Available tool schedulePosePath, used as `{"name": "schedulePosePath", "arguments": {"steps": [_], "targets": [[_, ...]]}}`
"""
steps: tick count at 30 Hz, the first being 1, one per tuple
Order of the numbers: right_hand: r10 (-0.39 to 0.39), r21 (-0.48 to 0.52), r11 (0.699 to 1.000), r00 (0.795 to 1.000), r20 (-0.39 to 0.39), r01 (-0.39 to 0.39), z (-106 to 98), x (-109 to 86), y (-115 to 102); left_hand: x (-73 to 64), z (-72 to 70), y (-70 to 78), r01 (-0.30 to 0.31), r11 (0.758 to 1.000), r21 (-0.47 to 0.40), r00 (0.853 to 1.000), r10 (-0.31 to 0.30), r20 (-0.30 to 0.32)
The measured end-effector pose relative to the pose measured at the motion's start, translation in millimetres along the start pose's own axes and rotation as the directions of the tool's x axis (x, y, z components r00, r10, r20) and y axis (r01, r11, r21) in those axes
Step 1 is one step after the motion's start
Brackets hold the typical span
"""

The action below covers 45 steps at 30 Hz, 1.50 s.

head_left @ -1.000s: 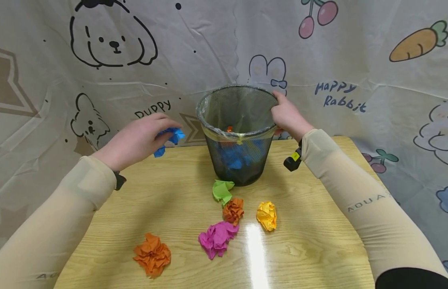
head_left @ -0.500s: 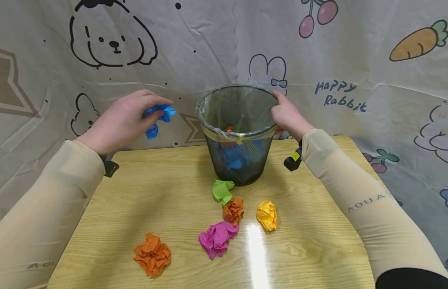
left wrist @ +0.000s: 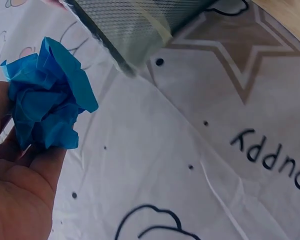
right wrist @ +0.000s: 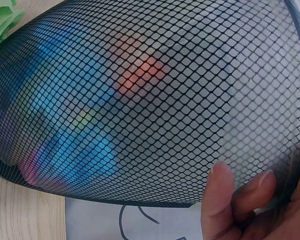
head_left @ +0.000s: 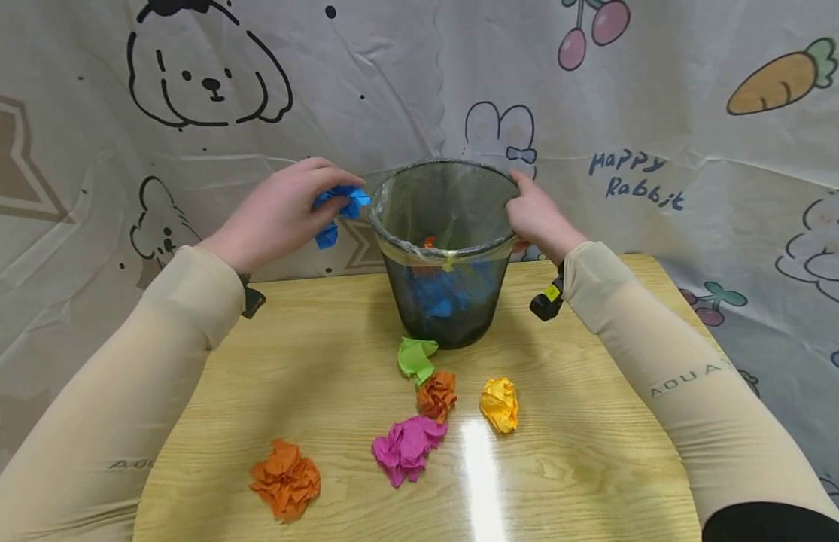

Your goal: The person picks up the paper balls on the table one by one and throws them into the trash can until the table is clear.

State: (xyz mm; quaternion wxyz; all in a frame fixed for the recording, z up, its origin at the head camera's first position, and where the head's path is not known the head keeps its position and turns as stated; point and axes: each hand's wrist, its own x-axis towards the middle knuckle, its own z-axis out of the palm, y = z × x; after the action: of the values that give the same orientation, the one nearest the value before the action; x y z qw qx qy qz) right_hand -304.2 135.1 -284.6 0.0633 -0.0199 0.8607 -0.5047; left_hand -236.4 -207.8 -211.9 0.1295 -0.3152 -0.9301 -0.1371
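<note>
My left hand [head_left: 293, 207] pinches a crumpled blue paper ball [left wrist: 50, 102] in the air, just left of the rim of a black mesh wastebasket [head_left: 446, 301]. The basket stands upright at the back of the table, lined with a clear bag. My right hand [head_left: 537, 211] grips its right rim, with fingertips against the outer mesh in the right wrist view. Through the mesh show blue, orange and pink paper balls. In front of the basket lie a green paper ball [head_left: 416, 357], a brown-orange one [head_left: 437, 396], a magenta one [head_left: 408, 449] and a yellow one [head_left: 500, 405].
Another orange paper ball [head_left: 285, 480] lies at the front left of the wooden table [head_left: 582, 452]. A printed cloth [head_left: 392, 68] hangs behind the table and down its right side. Light reflects off the tabletop near the front middle.
My left hand rose and drew left with the blue paper ball, then came right to beside the basket's rim. My right hand and the basket have stayed in place.
</note>
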Motion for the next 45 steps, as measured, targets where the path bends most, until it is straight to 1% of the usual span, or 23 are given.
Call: {"name": "schedulePosePath", "arguments": {"steps": [7, 13, 17, 20, 23, 26, 31, 36, 43, 45], "targets": [[0.001, -0.006, 1.0, 1.0, 0.001, -0.001, 1, -0.9, -1, 23.5, 10.1, 10.5, -0.049, 0.999, -0.008, 0.999, 0.049, -0.024], [-0.004, 0.002, 1.0, 1.0, -0.004, 0.004, 1, -1.4, 0, 45.9, 17.2, 18.9, -0.066, 0.997, -0.036, 0.997, 0.064, -0.044], [-0.006, -0.006, 1.0, 1.0, -0.006, 0.006, 2, -1.5, 0, 59.2, 26.1, 26.9, -0.069, 0.997, -0.045, 0.997, 0.067, -0.035], [-0.012, -0.009, 1.0, 1.0, -0.002, 0.012, 2, -1.8, 0, 65.1, 34.3, 32.0, -0.087, 0.995, -0.054, 0.996, 0.086, -0.025], [-0.017, -0.008, 1.0, 1.0, 0.002, 0.017, 2, -2.0, 0, 69.3, 41.5, 35.0, -0.105, 0.993, -0.057, 0.994, 0.104, -0.017], [-0.021, -0.005, 1.0, 1.0, 0.005, 0.021, 2, -2.1, 0, 72.2, 46.6, 36.3, -0.11, 0.992, -0.06, 0.994, 0.11, -0.012], [-0.022, -0.006, 1.0, 1.0, 0.006, 0.022, 2, -1.8, 1, 71.9, 52.1, 35.7, -0.118, 0.991, -0.056, 0.993, 0.117, -0.014], [-0.017, -0.005, 1.0, 1.0, -0.003, 0.017, 2, -0.7, 1, 71.2, 55.1, 34.1, -0.117, 0.992, -0.047, 0.993, 0.117, 0.0], [-0.012, -0.004, 1.0, 1.0, -0.007, 0.012, 2, 0.5, 1, 70.4, 54.0, 32.3, -0.074, 0.997, -0.038, 0.997, 0.075, 0.031], [-0.015, -0.004, 1.0, 1.0, -0.011, 0.015, 2, 0.8, 2, 69.1, 53.8, 30.7, -0.071, 0.997, -0.035, 0.997, 0.072, 0.033]]}}
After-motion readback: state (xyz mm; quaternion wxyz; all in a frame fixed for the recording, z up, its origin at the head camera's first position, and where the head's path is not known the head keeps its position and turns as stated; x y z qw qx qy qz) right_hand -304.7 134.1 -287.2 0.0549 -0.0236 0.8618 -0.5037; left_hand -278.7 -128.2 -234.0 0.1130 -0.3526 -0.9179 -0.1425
